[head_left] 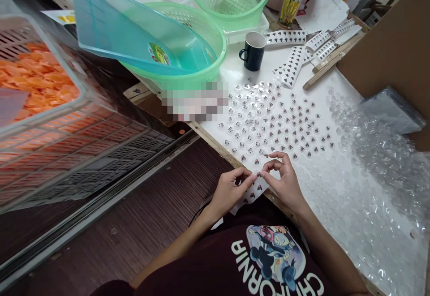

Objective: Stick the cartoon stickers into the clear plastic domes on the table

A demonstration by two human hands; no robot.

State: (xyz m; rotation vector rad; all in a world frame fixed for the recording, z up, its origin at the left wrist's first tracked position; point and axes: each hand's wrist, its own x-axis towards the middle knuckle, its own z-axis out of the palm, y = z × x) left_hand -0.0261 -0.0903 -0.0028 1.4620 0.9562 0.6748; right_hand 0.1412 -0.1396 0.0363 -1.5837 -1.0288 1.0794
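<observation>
At the table's near edge my left hand [230, 190] and my right hand [284, 179] meet, fingers pinched together on a white sticker sheet [251, 194] printed with small dark pictures. The sheet hangs over the edge between the hands. Just beyond them lie many small clear domes with stickers [272, 121], set out in rows on the white table [336, 197]. A loose heap of clear blank domes [379, 152] spreads along the right side.
More sticker strips [295, 54] and wooden sticks lie at the back, by a dark mug [253, 50]. Green baskets [201, 32] and a blue tray stand at the back left. A crate of orange pieces [36, 81] sits at left, a cardboard box [396, 40] at right.
</observation>
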